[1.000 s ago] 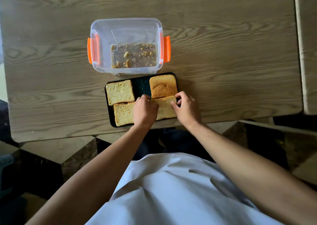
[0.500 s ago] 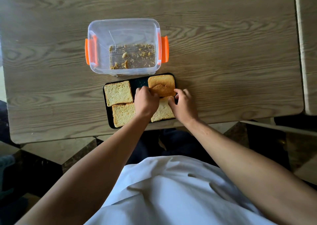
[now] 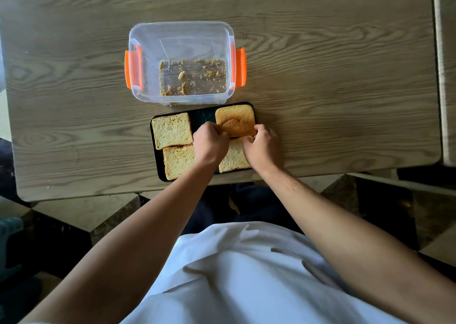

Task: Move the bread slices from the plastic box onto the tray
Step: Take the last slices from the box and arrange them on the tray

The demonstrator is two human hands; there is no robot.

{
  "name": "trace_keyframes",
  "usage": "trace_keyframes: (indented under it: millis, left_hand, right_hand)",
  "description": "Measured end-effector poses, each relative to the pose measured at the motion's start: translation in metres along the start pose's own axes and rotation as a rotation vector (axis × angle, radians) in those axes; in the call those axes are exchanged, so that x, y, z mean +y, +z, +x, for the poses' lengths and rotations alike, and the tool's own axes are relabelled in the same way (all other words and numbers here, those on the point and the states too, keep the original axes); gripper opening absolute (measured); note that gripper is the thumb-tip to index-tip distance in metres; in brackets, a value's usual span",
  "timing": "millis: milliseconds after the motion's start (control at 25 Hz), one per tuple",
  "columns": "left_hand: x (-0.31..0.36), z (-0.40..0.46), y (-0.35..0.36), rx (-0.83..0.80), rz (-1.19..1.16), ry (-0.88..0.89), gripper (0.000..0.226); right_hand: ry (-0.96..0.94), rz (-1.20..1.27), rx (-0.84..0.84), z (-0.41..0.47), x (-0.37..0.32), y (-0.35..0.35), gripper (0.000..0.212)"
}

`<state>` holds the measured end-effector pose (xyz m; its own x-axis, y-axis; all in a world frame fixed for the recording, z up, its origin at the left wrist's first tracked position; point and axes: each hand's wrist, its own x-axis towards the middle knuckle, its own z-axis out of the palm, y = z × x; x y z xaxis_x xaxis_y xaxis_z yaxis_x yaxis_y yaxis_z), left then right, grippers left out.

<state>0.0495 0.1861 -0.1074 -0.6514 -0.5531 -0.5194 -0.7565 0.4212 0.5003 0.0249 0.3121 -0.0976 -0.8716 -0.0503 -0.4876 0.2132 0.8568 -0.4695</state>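
The clear plastic box (image 3: 181,37) with orange latches stands on the table and holds only crumbs. Just in front of it lies the dark tray (image 3: 201,117) with several bread slices. A pale slice (image 3: 172,130) lies at the far left, another (image 3: 178,160) at the near left, and a third (image 3: 233,157) at the near right. The browner crust slice (image 3: 235,120) sits at the far right. My left hand (image 3: 209,142) pinches its near left corner and my right hand (image 3: 262,144) pinches its near right corner.
The wooden table (image 3: 333,76) stretches wide to the right and left of the tray. The tray's near edge reaches the table's front edge. A second table's edge (image 3: 447,76) shows at the far right.
Both hands have moved away from me, from the near right slice up to the near edge of the crust slice, and now grip its corners.
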Motion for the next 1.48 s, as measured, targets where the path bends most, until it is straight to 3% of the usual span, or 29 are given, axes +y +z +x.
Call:
trace_keyframes:
  millis: [200, 800, 840, 960, 1080, 1280, 1480]
  left_hand:
    - [-0.001, 0.001, -0.003, -0.016, 0.074, 0.056, 0.023]
    - [-0.004, 0.001, -0.008, -0.058, 0.062, 0.109, 0.006]
    - [-0.006, 0.000, -0.011, -0.047, 0.059, 0.103, 0.008]
    - [-0.017, -0.007, -0.022, -0.033, 0.082, 0.046, 0.041]
    - [-0.031, -0.025, -0.025, -0.096, 0.112, 0.009, 0.049]
    - [-0.028, -0.033, -0.012, -0.180, 0.085, -0.024, 0.026]
    - [-0.019, -0.032, -0.004, -0.177, 0.106, 0.012, 0.029]
  right_hand:
    - [-0.005, -0.034, 0.001, -0.002, -0.008, 0.003, 0.044]
    - [-0.108, -0.001, 0.039, -0.005, 0.001, 0.000, 0.045]
    - [-0.133, -0.008, 0.043, -0.006, 0.005, -0.001, 0.045]
    - [-0.167, -0.050, 0.011, -0.011, 0.020, -0.005, 0.037]
    - [-0.145, -0.061, 0.001, -0.013, 0.032, -0.007, 0.025]
    - [-0.086, -0.106, -0.052, -0.012, 0.039, -0.006, 0.029]
    - [0.021, -0.081, -0.073, -0.007, 0.038, -0.006, 0.029]
